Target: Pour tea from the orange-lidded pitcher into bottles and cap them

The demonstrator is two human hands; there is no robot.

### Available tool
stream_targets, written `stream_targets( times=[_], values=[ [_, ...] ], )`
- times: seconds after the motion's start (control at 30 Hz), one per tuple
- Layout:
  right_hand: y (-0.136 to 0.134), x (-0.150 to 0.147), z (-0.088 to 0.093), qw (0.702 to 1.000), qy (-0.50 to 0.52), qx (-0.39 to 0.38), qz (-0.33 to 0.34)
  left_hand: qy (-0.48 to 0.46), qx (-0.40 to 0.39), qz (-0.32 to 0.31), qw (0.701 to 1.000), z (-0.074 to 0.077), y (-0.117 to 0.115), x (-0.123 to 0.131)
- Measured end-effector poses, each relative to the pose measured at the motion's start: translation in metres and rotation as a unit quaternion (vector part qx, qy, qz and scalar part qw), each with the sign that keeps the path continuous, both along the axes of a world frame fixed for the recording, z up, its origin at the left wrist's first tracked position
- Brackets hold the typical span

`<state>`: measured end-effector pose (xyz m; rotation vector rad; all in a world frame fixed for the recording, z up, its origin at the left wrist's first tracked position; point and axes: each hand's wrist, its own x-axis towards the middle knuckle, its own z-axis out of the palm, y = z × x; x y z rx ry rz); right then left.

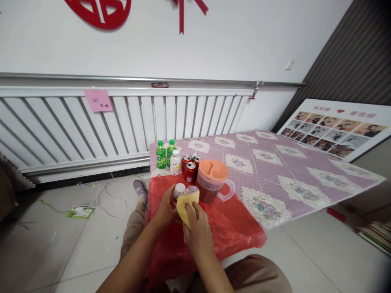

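Note:
My left hand [165,209] is closed round a small white bottle [179,190] with a white cap, held over the red plastic sheet [232,228]. My right hand [197,228] presses a yellow cloth [187,205] against the bottle's side, fingers bent over it. Just behind stands a clear pitcher [212,181] with an orange lid and dark liquid. Further back are red cans [190,170], another white bottle [175,162] and two green bottles [161,155].
The low table has a purple patterned cloth [275,171]. A white radiator [122,122] with a pink note [97,100] runs along the wall. A photo board [336,128] leans at right. Cables and a green power strip [80,212] lie on the tiled floor.

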<state>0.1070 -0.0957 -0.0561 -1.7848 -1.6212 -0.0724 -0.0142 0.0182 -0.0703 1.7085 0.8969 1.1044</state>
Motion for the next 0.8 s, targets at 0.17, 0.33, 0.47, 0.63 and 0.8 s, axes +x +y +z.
stream_targets(
  times=[0.17, 0.33, 0.47, 0.63, 0.8],
  values=[
    [-0.005, 0.005, 0.025, 0.991, -0.104, -0.090, -0.003, 0.008, 0.011, -0.002, 1.000, 0.000, 0.000, 0.000],
    [-0.013, 0.006, 0.051, 0.976, -0.127, -0.179, -0.006, 0.044, 0.012, 0.002, 0.999, 0.001, 0.000, 0.001],
    [-0.022, 0.021, 0.053, 0.969, -0.115, -0.220, -0.011, 0.056, 0.043, 0.018, 0.997, 0.002, 0.001, 0.001],
    [-0.040, 0.066, 0.034, 0.980, -0.089, -0.171, -0.041, 0.085, 0.048, 0.020, 0.995, 0.005, 0.000, -0.001],
    [-0.052, 0.106, 0.018, 0.981, -0.088, -0.137, -0.102, 0.079, 0.032, 0.010, 0.996, 0.005, -0.001, -0.001]
  ],
)
